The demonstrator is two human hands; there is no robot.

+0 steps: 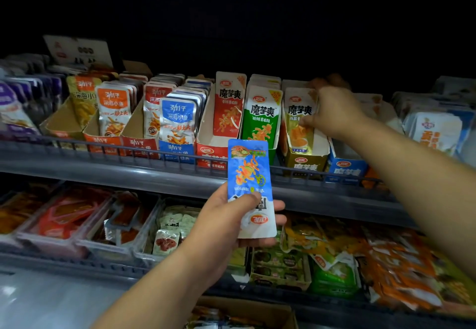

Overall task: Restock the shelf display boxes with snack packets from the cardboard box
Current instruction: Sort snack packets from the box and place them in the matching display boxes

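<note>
Left fingers (279, 205) pinching glossy blue packet (248, 174), right fingers (308, 122) gripping upright yellow packets (298, 112)

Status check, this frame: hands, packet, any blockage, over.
Left hand grips blue packet, logo upside down. Right hand grips yellow packets in gold display box. Right forearm crosses blue display box.

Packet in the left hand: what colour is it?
The packet is mainly blue with orange artwork, turning white at its lower end; head view shows it.
</note>
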